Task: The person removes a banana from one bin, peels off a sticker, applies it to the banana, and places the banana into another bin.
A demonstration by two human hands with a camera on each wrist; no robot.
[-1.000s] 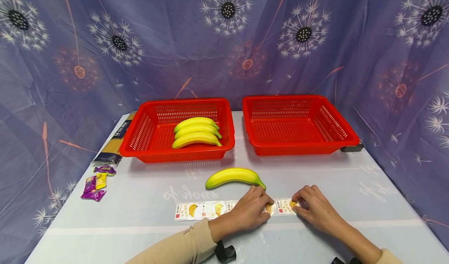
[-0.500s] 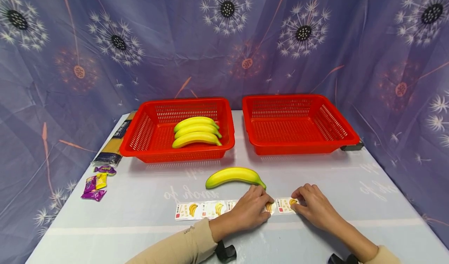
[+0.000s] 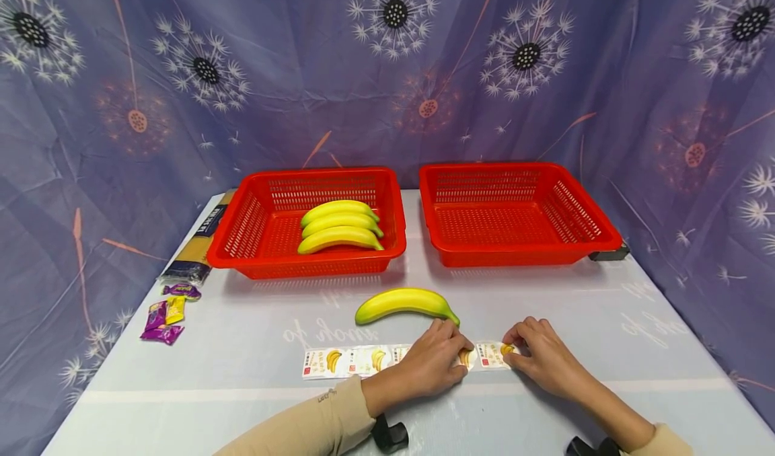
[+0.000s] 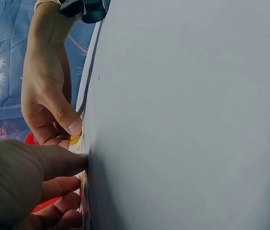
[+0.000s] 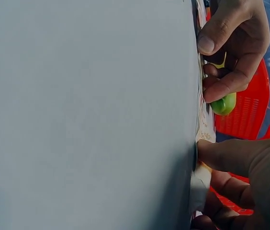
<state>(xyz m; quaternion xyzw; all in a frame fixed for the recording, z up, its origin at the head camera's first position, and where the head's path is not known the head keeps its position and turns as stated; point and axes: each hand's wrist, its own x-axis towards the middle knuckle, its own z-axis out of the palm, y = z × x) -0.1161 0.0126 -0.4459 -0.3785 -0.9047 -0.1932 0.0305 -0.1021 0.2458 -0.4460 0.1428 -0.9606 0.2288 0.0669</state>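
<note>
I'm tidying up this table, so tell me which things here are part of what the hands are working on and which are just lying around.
In hand:
- sticker strip, left hand and right hand both on it
- loose banana just behind the strip
- left basket holding three bananas
- right basket

Lying about:
- candy wrappers
- pasta packet

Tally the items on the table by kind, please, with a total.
Bananas: 4, three in the left basket, one loose banana
Red baskets: 2
Sticker strip: 1
Candy wrappers: 4
Dark packet: 1
Total: 12
</note>
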